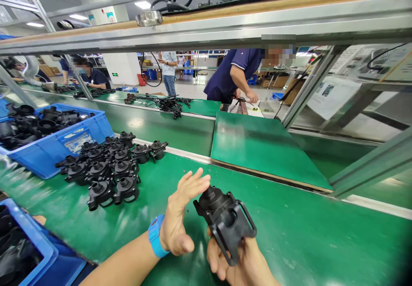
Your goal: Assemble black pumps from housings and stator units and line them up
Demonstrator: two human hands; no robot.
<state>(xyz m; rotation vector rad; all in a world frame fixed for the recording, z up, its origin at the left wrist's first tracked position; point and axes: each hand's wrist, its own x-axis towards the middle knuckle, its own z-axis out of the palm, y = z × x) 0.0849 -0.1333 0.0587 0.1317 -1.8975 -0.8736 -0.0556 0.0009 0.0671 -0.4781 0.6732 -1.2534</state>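
My right hand point(233, 256) holds a black plastic pump housing point(225, 221) from below, tilted, above the green work surface point(289, 238). A short round spout on the housing points up and left. Beside it, my left hand point(185, 215) is open, fingers stretched out and thumb apart, with a blue band on the wrist. Its fingertips come close to the spout; whether they touch it I cannot tell. To the left, several similar black pump housings point(122, 170) stand grouped on the green surface, spouts up.
A blue crate point(64, 148) full of black parts stands at left, another blue bin point(48, 251) at lower left. A raised green board point(257, 144) lies ahead. Bundled black cables point(167, 104) rest beyond. A metal shelf beam point(206, 30) crosses overhead. A co-worker point(238, 71) works opposite.
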